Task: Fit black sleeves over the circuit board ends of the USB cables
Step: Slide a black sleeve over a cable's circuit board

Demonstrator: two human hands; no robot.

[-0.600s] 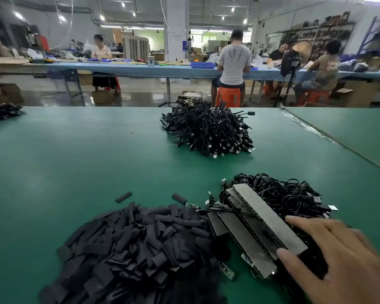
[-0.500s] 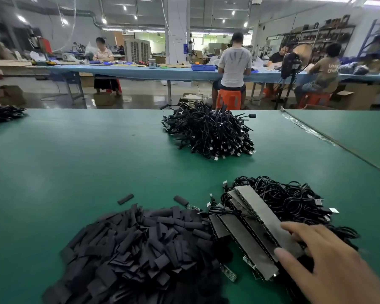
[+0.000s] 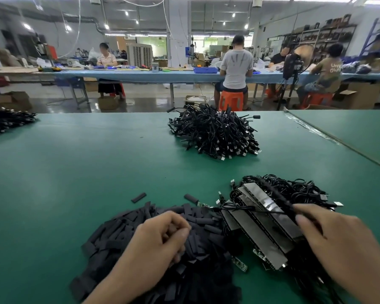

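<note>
A big heap of flat black sleeves [image 3: 119, 235] lies on the green table in front of me. My left hand [image 3: 158, 244] sits on top of it, fingers curled, with a dark sleeve showing between fingertips and thumb. To the right lies a bundle of black USB cables [image 3: 294, 189] with rows of circuit board ends [image 3: 270, 218] under shiny grey strips. My right hand [image 3: 340, 244] reaches over this bundle and pinches one black cable [image 3: 276, 196], lifted and blurred. A bare green board end [image 3: 239, 263] pokes out below the strips.
Two loose sleeves [image 3: 138, 197] [image 3: 190, 197] lie just beyond the heap. A large pile of black cables [image 3: 215, 132] sits mid-table and another pile [image 3: 4, 121] at the far left edge. A taped seam [image 3: 338, 143] crosses the table on the right. People work at a bench behind.
My left hand has come into view and settled on the sleeve heap. My right hand has gone from lying on the board strips to pinching and lifting a cable.
</note>
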